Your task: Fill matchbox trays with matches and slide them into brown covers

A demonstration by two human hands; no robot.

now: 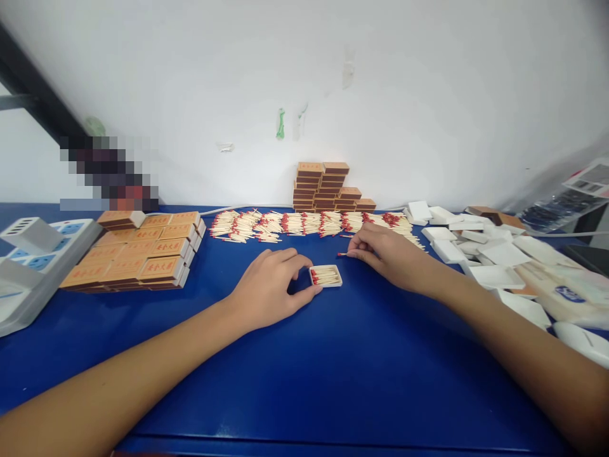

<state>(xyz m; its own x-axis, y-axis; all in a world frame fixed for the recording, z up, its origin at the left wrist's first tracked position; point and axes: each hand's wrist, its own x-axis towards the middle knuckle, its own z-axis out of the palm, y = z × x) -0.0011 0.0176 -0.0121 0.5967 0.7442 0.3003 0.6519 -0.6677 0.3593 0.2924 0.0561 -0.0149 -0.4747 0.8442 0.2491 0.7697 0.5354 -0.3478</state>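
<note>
A small white matchbox tray (326, 285) lies on the blue table, with several red-tipped matches (325, 275) inside. My left hand (272, 287) grips the tray's left end between thumb and forefinger. To the right and slightly behind it, my right hand (379, 254) pinches a match (341, 254), its red head pointing left. Behind both hands stretches a long row of loose matches (304, 223) in rough heaps, their heads mostly red. The right hand is close to the right part of that row.
Filled-looking matchboxes (137, 251) stand stacked at left, beside a power strip (52, 254). More matchbox covers (320, 187) are piled against the wall. White trays (480, 244) lie jumbled at right near a tissue pack (566, 279) and a white mouse (583, 343).
</note>
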